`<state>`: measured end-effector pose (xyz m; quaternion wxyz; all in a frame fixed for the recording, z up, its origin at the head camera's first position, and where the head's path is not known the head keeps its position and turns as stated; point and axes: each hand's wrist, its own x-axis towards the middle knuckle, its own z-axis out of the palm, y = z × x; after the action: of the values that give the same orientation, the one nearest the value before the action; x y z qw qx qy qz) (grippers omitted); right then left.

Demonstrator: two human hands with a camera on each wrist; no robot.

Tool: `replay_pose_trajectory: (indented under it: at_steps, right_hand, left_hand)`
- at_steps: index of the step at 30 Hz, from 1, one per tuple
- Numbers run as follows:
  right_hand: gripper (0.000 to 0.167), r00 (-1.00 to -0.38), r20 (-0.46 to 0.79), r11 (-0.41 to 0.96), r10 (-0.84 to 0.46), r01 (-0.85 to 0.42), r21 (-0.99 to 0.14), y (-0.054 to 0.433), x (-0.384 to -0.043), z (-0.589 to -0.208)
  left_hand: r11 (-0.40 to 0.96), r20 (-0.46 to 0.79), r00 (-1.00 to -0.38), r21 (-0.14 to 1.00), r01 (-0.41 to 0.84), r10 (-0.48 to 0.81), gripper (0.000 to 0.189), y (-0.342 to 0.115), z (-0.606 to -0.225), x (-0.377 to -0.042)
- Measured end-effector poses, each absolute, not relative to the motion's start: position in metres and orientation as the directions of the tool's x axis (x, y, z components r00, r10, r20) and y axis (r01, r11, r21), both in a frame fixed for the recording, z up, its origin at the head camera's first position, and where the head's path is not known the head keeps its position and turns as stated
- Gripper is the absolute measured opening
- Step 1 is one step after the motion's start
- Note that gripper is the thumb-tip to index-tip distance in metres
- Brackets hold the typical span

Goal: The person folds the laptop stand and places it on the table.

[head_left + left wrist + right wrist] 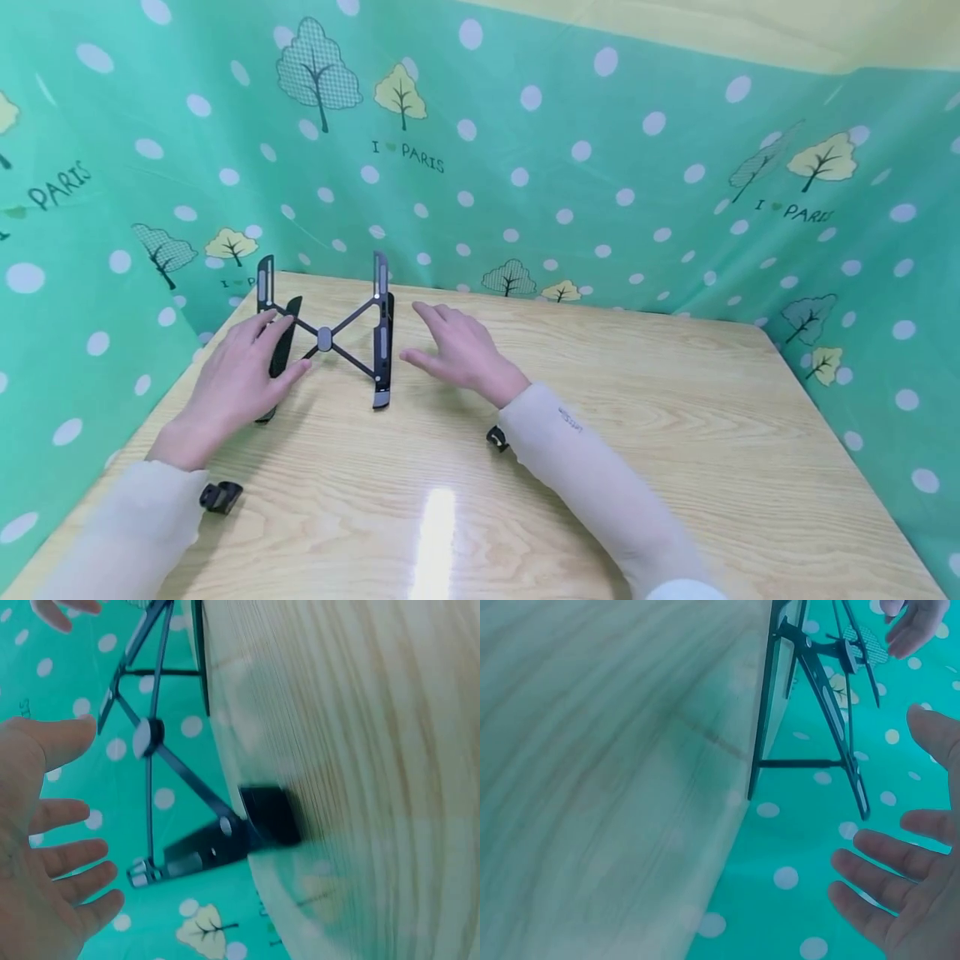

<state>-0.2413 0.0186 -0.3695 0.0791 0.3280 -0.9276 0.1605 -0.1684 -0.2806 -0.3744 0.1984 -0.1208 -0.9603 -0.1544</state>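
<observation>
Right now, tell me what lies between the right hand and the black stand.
In the head view, only a narrow strip of bare tabletop shows between the right hand and the near rail of the black stand.

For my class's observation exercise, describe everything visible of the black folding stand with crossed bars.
The black folding stand, seemingly metal or plastic, is opened out. Crossed bars meet at an oval grey hub, joining two sloping side rails with grey pads, propped on dark struts. It stands at the far left of the pale wood-grain table. The left hand and right hand are near; neither clearly touches it.
</observation>
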Motion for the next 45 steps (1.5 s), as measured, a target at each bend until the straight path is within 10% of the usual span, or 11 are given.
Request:
replay_pose_trajectory:
  at_steps: [45]
  right_hand:
    - [0.091, -0.886, 0.078, 0.674, -0.456, -0.402, -0.619, -0.053, -0.266, -0.393]
  left_hand:
    - [0.844, 0.134, -0.991, 0.533, 0.064, -0.009, 0.072, -0.323, -0.38, -0.199]
